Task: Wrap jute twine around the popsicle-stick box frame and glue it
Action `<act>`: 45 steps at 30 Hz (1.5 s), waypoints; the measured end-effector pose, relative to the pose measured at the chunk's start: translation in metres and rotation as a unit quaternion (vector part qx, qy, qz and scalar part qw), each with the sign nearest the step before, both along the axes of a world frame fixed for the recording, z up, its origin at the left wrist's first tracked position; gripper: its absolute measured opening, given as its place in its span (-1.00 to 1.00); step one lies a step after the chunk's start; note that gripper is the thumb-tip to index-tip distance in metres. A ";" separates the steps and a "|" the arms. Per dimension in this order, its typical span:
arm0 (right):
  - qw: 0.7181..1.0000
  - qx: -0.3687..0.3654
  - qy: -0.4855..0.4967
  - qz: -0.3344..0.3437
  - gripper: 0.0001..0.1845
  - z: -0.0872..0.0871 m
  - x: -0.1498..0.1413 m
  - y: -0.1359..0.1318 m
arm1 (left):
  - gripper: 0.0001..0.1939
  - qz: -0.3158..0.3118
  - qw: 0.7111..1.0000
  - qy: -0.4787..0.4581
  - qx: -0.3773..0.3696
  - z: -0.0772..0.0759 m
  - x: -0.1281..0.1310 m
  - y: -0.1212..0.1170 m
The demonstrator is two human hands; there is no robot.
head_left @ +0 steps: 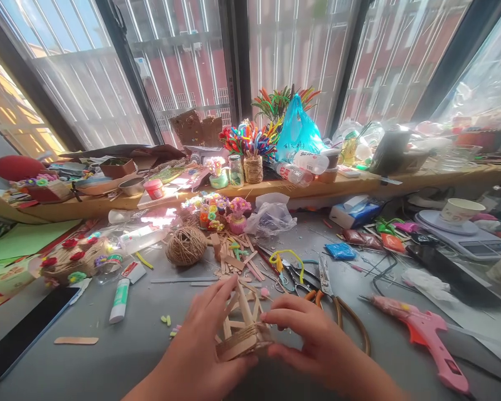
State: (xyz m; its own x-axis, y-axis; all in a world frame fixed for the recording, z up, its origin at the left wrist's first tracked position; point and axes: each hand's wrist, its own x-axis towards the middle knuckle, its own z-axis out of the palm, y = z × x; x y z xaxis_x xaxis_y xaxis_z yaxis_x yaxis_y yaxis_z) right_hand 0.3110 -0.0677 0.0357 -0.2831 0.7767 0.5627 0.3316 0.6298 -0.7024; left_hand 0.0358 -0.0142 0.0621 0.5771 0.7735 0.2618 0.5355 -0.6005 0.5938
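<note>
A small popsicle-stick frame [242, 337] with jute twine wound around its lower part is between my two hands above the table. My left hand [209, 328] grips its left side, fingers over the top and thumb beneath. At its right end, my right hand [304, 331] closes thumb and forefinger on the twine-wrapped corner; whether it pinches a loose strand I cannot tell. Behind the frame lie a ball of jute twine [186, 246] and a pile of wooden sticks [236, 257]. Scissors and pliers [325, 275] lie beyond my right hand.
A pink hot glue gun [430, 334] lies at the right. At the left are a phone [27, 334], a glue stick [119, 301] and a loose popsicle stick [75, 340]. A kitchen scale [463, 234] bears a paper cup. Craft supplies crowd the window ledge [183, 197].
</note>
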 end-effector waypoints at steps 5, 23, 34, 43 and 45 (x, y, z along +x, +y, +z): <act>1.000 0.031 0.004 0.001 -0.74 0.005 0.002 0.001 | 0.08 -0.028 0.988 -0.132 -0.076 -0.024 0.000 -0.003; 0.991 0.051 -0.122 -0.009 -0.64 -0.004 0.006 0.005 | 0.04 -0.019 0.975 -0.198 -0.100 -0.090 -0.034 -0.012; 0.996 0.058 -0.068 -0.014 -0.62 -0.011 -0.001 0.005 | -0.66 -0.086 0.958 -0.032 0.271 -0.012 -0.025 -0.010; 0.998 0.027 0.055 -0.007 -0.67 -0.021 -0.011 0.009 | -0.71 -0.095 0.953 -0.015 0.286 -0.018 -0.044 -0.007; 0.997 0.021 0.077 -0.012 -0.72 -0.026 -0.015 0.011 | -0.76 -0.089 0.957 -0.020 0.276 -0.012 -0.040 -0.006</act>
